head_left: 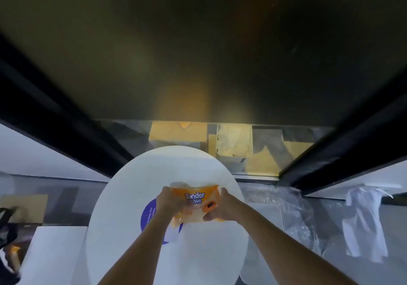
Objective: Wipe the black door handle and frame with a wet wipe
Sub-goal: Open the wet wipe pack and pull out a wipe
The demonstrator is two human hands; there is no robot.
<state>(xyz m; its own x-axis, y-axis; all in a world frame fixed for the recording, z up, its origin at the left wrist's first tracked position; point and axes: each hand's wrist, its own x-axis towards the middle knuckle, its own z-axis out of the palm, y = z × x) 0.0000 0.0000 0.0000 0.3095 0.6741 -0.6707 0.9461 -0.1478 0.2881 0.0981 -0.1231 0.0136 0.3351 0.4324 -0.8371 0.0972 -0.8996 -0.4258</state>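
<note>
Both hands, left (168,201) and right (222,207), clamp an orange wipes pack (195,203), partly hiding it; door handle unseen

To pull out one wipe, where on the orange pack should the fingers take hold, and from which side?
Probably at the flap near the dark opening on the orange pack, from the right: the right hand is beside it, while the left hand steadies the opposite end.
</note>
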